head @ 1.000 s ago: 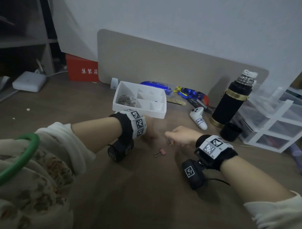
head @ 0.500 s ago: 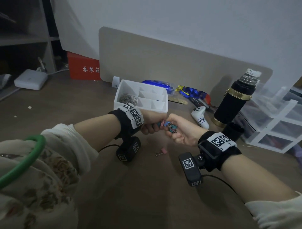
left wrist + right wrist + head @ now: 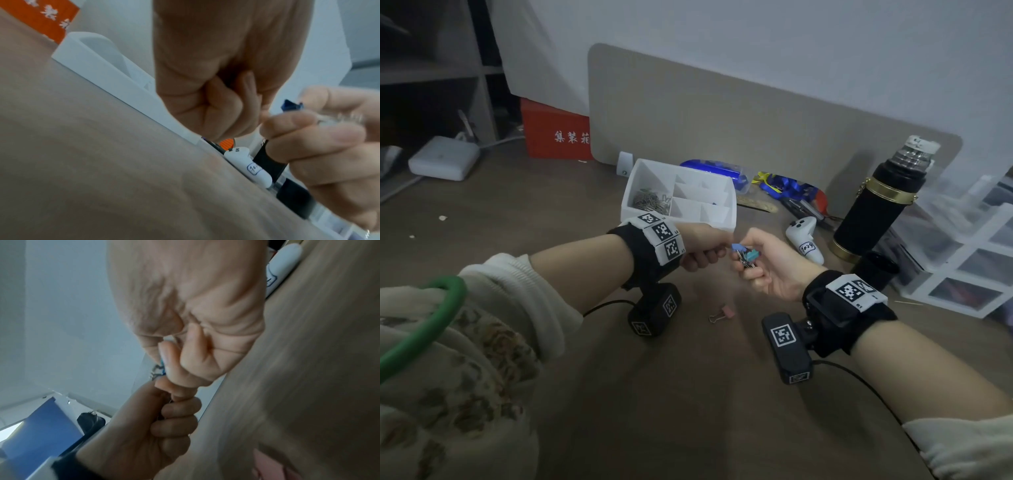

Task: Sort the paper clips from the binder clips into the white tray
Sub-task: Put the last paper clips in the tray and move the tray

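Head view: white tray far centre on desk; its left compartment holds paper clips, other compartments' contents unclear. Right hand grips binder clips, blue and teal. Left hand fisted, touching them; contents unclear. Pink binder clip on desk, nearer.
Left wrist view: left hand curled; blue clip between right fingers.
Right wrist view: right hand closed on clips; blurred.

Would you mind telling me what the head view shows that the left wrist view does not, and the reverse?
Only the head view shows the paper clips piled in the white tray, and the pink binder clip lying on the table. Only the left wrist view shows the left hand from its underside, fingers curled. Both show the right hand holding the blue binder clip and the white controller.
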Demonstrator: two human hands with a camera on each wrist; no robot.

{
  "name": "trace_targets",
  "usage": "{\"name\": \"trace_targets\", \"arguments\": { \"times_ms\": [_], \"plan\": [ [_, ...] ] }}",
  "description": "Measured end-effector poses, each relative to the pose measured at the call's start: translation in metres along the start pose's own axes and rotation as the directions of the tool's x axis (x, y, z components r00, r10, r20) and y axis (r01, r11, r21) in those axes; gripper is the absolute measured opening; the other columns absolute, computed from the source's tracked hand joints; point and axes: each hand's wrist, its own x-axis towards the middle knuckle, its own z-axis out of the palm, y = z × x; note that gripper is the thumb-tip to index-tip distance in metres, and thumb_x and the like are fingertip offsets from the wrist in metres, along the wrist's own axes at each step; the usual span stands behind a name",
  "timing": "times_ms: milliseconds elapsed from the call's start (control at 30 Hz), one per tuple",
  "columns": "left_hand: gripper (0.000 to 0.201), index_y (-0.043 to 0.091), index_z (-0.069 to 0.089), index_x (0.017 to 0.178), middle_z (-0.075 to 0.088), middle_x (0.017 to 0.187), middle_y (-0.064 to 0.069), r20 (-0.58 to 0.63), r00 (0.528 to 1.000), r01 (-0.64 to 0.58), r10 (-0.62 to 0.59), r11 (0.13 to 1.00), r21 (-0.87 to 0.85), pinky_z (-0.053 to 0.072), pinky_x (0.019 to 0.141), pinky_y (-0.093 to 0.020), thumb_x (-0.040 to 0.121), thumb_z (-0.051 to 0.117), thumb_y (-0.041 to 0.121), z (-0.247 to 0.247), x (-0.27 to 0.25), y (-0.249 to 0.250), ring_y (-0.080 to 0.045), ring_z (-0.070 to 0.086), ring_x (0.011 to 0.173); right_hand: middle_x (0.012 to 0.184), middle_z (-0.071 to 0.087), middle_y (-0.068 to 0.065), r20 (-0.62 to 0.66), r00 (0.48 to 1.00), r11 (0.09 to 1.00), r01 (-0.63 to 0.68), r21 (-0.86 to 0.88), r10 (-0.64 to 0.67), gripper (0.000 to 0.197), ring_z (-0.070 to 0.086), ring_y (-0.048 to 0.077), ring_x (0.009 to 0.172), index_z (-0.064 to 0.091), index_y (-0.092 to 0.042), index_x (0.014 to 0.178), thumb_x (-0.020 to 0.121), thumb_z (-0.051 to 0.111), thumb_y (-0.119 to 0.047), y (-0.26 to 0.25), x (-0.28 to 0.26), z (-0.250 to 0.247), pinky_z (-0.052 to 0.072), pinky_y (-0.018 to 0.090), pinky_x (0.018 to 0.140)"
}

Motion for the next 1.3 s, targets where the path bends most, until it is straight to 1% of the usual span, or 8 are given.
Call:
{"name": "trace_targets", "arguments": {
  "times_ms": [267,533,833,933,1000,1067,1133,1300],
  "plan": [
    [0.01,0.01,0.054,0.079,0.049,0.062,0.0,0.109,0.988,0.121,-0.107,0.985,-0.126,0.018,0.032,-0.009,0.087,0.049,0.01,-0.01,0.0,-0.002,-0.005,0.03,0.033,0.065,0.052,0.001,0.036,0.998,0.983,0.048,0.179,-0.056,0.013,0.037,0.005,0.037,0.047,-0.013,0.072,0.076,0.04,-0.024,0.0,-0.003,-0.01,0.023,0.013,0.029],
    [0.03,0.018,0.041,0.066,0.034,0.058,0.003,0.189,0.97,0.087,-0.153,0.943,0.322,0.018,0.039,-0.015,0.091,0.054,0.029,0.004,-0.004,-0.002,-0.01,0.023,0.042,0.057,0.044,-0.007,0.01,0.999,0.986,0.03,0.163,-0.032,0.03,0.029,0.001,0.033,0.045,-0.019,0.063,0.084,0.058,-0.036,0.001,0.0,-0.005,0.01,0.013,0.035],
    [0.053,0.014,0.052,0.07,0.044,0.064,0.004,0.19,0.971,-0.229,0.144,0.347,0.909,0.022,0.049,-0.02,0.088,0.047,0.064,0.042,-0.032,0.014,-0.013,0.044,0.065,0.047,0.041,-0.009,-0.129,0.992,0.997,0.017,0.081,-0.007,0.03,0.028,0.001,0.028,0.041,-0.02,0.068,0.095,0.054,-0.025,0.005,0.01,-0.006,0.014,0.01,0.026],
    [0.044,0.016,0.041,0.073,0.032,0.069,0.005,0.159,0.957,-0.227,0.242,0.286,0.931,0.026,0.063,-0.026,0.094,0.043,0.055,0.052,-0.038,0.014,-0.015,0.038,0.07,0.048,0.042,-0.008,-0.125,0.992,0.997,0.011,0.073,-0.002,0.029,0.029,0.0,0.028,0.042,-0.02,0.069,0.096,0.053,-0.025,0.006,0.012,-0.008,0.015,0.01,0.026],
    [0.029,0.021,0.047,0.102,0.034,0.088,0.003,0.169,0.953,-0.247,0.249,0.326,0.912,0.026,0.082,-0.025,0.098,0.04,0.048,0.054,-0.037,0.01,-0.019,0.042,0.097,0.05,0.044,-0.007,-0.125,0.992,0.998,0.011,0.069,-0.002,0.029,0.03,0.0,0.029,0.042,-0.019,0.07,0.096,0.053,-0.026,0.005,0.013,-0.01,0.016,0.01,0.026],
    [0.039,0.014,0.05,0.127,0.042,0.103,-0.005,0.178,0.956,-0.26,0.233,0.392,0.882,0.022,0.076,-0.026,0.101,0.039,0.042,0.054,-0.032,0.003,-0.015,0.036,0.097,0.051,0.046,-0.006,-0.129,0.992,0.997,0.011,0.077,-0.001,0.029,0.032,0.0,0.029,0.043,-0.018,0.07,0.096,0.053,-0.026,0.004,0.015,-0.012,0.017,0.01,0.026],
    [0.036,0.015,0.056,0.122,0.054,0.112,-0.006,0.204,0.956,-0.276,0.21,0.415,0.867,0.02,0.062,-0.024,0.1,0.042,0.04,0.054,-0.03,0.001,-0.013,0.044,0.095,0.051,0.048,-0.004,-0.136,0.991,0.996,0.015,0.092,-0.002,0.028,0.034,0.0,0.03,0.044,-0.016,0.071,0.097,0.051,-0.025,0.002,0.018,-0.012,0.018,0.009,0.026],
    [0.037,0.015,0.059,0.1,0.045,0.074,0.004,0.259,0.949,-0.297,0.181,0.233,0.926,0.023,0.049,-0.026,0.097,0.042,0.048,0.054,-0.021,0.005,-0.016,0.046,0.081,0.06,0.048,0.0,-0.131,0.991,0.994,0.028,0.101,-0.014,0.023,0.036,0.001,0.033,0.047,-0.013,0.076,0.098,0.05,-0.021,-0.007,0.032,-0.011,0.02,0.008,0.027]
  ]
}}
